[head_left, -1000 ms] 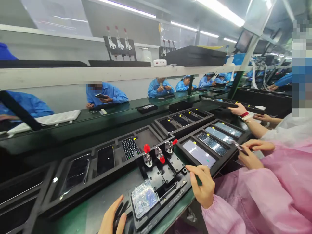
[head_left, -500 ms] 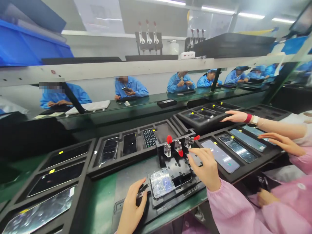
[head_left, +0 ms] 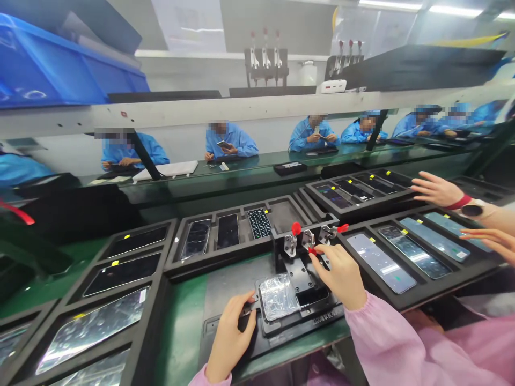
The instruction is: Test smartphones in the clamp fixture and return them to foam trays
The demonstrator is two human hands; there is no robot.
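Note:
A black clamping fixture lies on the green bench in front of me. In it sits a phone under shiny film. Three red-tipped toggle clamps stand along its far side. My right hand is closed, its fingertips pinching the middle clamp lever. My left hand has its fingers curled over the fixture's left edge, next to the filmed phone. Both sleeves are pink.
Black trays of phones surround the fixture: one behind it, one to the right, others at the left. A co-worker's two hands hover over the right trays. People in blue sit across the line under a shelf.
My right hand has moved from the right tray's edge up to the middle clamp lever and closed on it. My left hand has settled on the fixture's left edge. The co-worker's hand left the far tray.

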